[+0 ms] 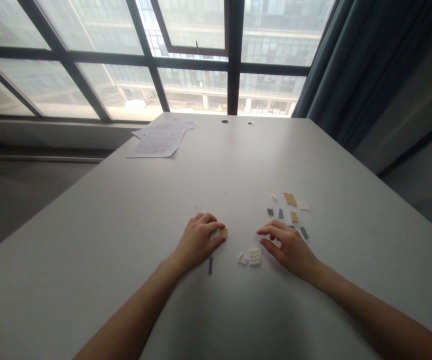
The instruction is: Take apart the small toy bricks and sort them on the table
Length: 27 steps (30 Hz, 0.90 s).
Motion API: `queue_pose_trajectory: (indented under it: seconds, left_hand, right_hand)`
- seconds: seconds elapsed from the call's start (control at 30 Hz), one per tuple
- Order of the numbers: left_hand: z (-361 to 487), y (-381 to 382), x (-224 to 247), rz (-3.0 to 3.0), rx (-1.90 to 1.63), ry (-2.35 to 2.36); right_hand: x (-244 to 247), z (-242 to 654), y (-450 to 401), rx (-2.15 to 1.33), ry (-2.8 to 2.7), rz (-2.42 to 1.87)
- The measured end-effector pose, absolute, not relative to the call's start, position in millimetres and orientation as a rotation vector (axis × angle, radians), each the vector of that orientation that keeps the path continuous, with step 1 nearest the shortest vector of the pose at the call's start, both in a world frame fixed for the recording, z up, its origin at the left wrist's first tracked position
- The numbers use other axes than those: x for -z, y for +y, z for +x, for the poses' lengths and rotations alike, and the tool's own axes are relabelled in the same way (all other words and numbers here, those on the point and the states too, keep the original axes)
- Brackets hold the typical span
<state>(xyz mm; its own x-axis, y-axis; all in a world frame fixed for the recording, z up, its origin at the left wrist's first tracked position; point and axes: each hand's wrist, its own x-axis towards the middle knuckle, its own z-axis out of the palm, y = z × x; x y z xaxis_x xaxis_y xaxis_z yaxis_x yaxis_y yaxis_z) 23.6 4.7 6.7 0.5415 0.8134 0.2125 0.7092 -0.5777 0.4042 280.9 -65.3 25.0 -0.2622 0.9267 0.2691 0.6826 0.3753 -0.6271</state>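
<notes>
Between the thumb and fingers of my left hand (201,235) is a small tan studded toy brick (224,233). My right hand (289,247) is open over the table, its thumb and fingers apart with nothing between them. Just left of it lie a white studded brick (254,257) and a smaller white piece (242,258). A narrow dark grey piece (210,265) rests below my left hand. Beyond my right hand are several loose pieces, among them a large tan plate (290,199), a smaller tan brick (294,217) and a grey piece (304,232); one dark piece is partly hidden by the fingers.
A white table (126,225) stretches forward to a large window. Printed paper sheets (158,140) lie at its far left. Near the back edge are two round holes (225,121). A dark curtain (336,70) hangs at the right.
</notes>
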Motion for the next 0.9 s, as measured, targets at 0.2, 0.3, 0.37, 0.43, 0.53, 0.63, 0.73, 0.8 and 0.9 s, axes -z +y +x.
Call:
queue_pose_trajectory:
  seconds: [0.2, 0.3, 0.37, 0.43, 0.53, 0.63, 0.73, 0.8, 0.9]
  left_hand:
    - [24.9, 5.8, -6.6, 2.552, -0.536, 1.241]
    - [26.3, 7.2, -8.7, 2.608, -0.503, 1.204]
    - [28.4, 9.5, -11.4, 2.654, -0.503, 1.174]
    - [32.6, 13.7, -15.3, 2.692, -0.527, 1.147]
    - [46.1, 24.3, -22.8, 2.726, -0.577, 1.126]
    - [69.0, 39.5, -29.2, 2.725, -0.606, 1.113]
    - [96.2, 56.6, -30.8, 2.695, -0.582, 1.126]
    - [113.2, 67.7, -28.8, 2.686, -0.569, 1.128]
    - [133.8, 82.2, -22.8, 2.682, -0.562, 1.128]
  right_hand:
    - [-16.3, 318.2, -95.8, -0.456, -1.915, -1.437]
    - [-11.2, 324.4, -100.6, -0.39, -1.854, -1.437]
    - [-9.3, 324.7, -100.2, -0.318, -1.796, -1.43]
    - [-8.9, 323.9, -98.7, -0.228, -1.748, -1.417]
    - [-10.3, 323.7, -97.3, -0.119, -1.704, -1.404]
    - [-11.5, 325.5, -97.3, -0.09, -1.663, -1.415]
    - [-10.4, 327.3, -97.3, -0.088, -1.638, -1.425]
    - [-8.6, 327.5, -96.9, -0.083, -1.627, -1.424]
    - [-5.5, 326.5, -95.4, -0.072, -1.64, -1.406]
